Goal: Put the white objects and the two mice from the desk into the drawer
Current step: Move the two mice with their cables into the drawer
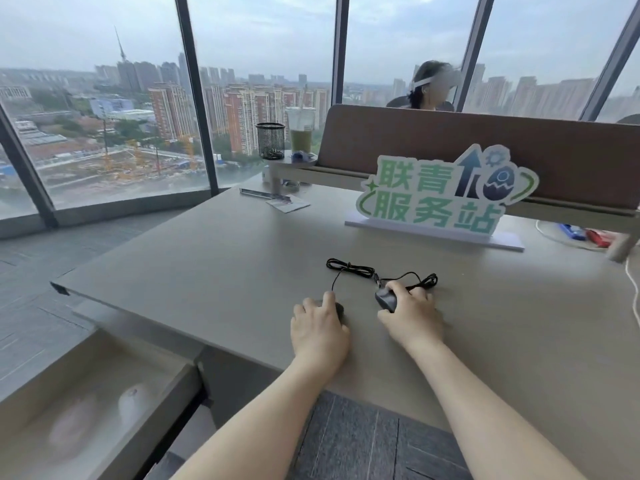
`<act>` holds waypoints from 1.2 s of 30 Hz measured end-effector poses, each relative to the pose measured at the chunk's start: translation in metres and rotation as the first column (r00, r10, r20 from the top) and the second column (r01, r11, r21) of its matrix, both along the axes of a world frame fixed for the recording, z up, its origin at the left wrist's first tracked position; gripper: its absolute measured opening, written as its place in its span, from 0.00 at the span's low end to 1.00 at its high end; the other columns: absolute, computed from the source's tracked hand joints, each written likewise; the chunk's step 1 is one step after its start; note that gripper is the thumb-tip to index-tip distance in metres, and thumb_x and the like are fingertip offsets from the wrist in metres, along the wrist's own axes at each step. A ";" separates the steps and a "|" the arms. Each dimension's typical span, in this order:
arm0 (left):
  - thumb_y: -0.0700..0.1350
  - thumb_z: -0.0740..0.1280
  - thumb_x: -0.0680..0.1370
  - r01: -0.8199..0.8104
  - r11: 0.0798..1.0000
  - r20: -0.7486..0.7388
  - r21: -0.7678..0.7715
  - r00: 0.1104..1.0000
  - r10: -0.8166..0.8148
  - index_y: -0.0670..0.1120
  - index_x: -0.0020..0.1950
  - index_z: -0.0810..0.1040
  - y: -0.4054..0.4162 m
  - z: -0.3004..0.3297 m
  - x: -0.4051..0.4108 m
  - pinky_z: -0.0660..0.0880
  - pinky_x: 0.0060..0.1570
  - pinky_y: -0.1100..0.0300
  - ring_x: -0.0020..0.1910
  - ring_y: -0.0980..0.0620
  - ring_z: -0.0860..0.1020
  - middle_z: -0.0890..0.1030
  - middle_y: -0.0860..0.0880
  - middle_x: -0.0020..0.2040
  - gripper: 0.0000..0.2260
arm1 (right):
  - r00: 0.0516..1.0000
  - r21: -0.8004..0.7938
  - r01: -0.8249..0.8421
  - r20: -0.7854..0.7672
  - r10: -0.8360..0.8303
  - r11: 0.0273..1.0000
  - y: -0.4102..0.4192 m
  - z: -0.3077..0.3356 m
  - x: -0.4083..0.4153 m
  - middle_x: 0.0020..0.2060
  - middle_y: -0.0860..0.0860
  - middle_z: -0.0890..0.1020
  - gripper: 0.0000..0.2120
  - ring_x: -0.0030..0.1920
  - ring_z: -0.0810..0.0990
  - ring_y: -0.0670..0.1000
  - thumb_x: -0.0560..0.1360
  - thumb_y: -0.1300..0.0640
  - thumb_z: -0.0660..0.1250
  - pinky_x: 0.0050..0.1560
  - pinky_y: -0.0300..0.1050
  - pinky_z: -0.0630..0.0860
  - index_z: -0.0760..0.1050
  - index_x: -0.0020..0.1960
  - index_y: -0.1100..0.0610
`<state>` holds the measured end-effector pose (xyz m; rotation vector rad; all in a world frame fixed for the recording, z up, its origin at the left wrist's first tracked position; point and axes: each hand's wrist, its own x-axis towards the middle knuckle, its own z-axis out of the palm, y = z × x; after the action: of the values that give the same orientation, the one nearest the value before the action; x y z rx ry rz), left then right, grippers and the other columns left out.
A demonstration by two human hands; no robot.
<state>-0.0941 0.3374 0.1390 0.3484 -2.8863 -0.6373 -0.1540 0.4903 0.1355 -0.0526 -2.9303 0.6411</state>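
Two black wired mice lie side by side on the grey desk [214,265], their cables [349,268] coiled just behind them. My left hand [318,327] covers the left mouse [339,310], of which only a dark edge shows. My right hand [412,313] grips the right mouse [386,299] from its right side. At the lower left the drawer [166,396] stands pulled out. Inside it lie two blurred white objects, one rounded [133,403] and one flatter [74,427].
A green-and-white sign [446,195] stands behind the mice. Further back are a brown partition [450,140], a mesh pen holder [270,140], a drink cup [300,129], papers [287,203], a white cable [635,296] at the right and a person beyond the partition.
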 end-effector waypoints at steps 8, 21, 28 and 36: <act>0.49 0.67 0.69 -0.049 0.928 -0.381 0.370 0.903 0.200 0.48 0.62 0.71 -0.088 0.057 0.034 0.68 0.54 0.52 0.55 0.40 0.73 0.78 0.41 0.55 0.22 | 0.935 -0.402 -0.284 -0.319 0.158 0.871 -0.075 0.051 0.046 0.55 0.58 0.75 0.24 0.59 0.70 0.59 0.71 0.57 0.68 0.57 0.47 0.67 0.70 0.65 0.47; 0.50 0.67 0.69 -0.350 0.827 -0.535 0.441 0.637 0.555 0.54 0.59 0.70 -0.282 0.102 0.186 0.68 0.55 0.55 0.57 0.50 0.69 0.74 0.48 0.57 0.19 | 0.728 -0.605 -0.670 -0.424 0.538 0.430 -0.308 0.092 0.169 0.54 0.51 0.75 0.22 0.54 0.74 0.49 0.71 0.59 0.67 0.49 0.33 0.68 0.70 0.62 0.43; 0.50 0.67 0.71 -0.596 0.685 -0.224 0.420 0.663 0.714 0.49 0.62 0.70 -0.356 0.000 0.231 0.66 0.58 0.52 0.60 0.42 0.69 0.74 0.43 0.58 0.20 | 0.653 -0.595 -0.642 -0.095 0.751 0.483 -0.382 -0.001 0.196 0.59 0.52 0.73 0.24 0.62 0.68 0.51 0.72 0.58 0.66 0.57 0.44 0.65 0.68 0.66 0.45; 0.52 0.62 0.74 -0.762 0.634 0.311 0.137 0.640 0.702 0.48 0.69 0.65 -0.384 -0.110 0.239 0.69 0.60 0.48 0.64 0.38 0.66 0.68 0.39 0.65 0.24 | 0.602 -0.200 -0.674 0.408 0.686 0.711 -0.431 -0.095 0.196 0.68 0.59 0.69 0.28 0.69 0.63 0.61 0.72 0.53 0.61 0.66 0.53 0.68 0.61 0.71 0.48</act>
<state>0.1444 -0.0468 0.0293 1.6421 -2.4610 -0.8249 0.0415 0.0590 0.0407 1.1406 -3.3476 0.8482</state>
